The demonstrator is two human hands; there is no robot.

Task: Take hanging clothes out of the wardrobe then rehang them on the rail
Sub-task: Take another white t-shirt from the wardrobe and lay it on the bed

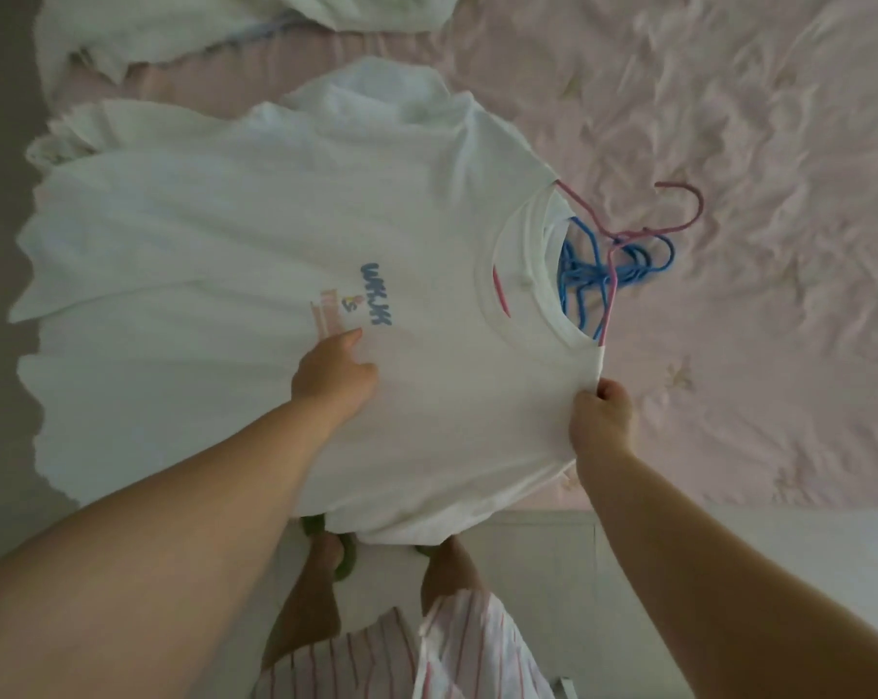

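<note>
Beside T-shirt [255, 234], perhaps several blue hangers [628, 267]

Bare forearms, pink-striped white shorts [457, 653], green slippers [343, 560].

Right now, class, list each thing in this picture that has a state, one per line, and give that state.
White T-shirt: spread flat on the bed, print up, pink hanger inside.
Pink hanger: hook sticking out of the collar.
Blue hangers: bunched under the collar, bare.
Left hand: resting on the shirt's chest.
Right hand: fingers pinching the shirt's shoulder.
Pink bed cover: wrinkled.
Other white clothes: crumpled.
</note>
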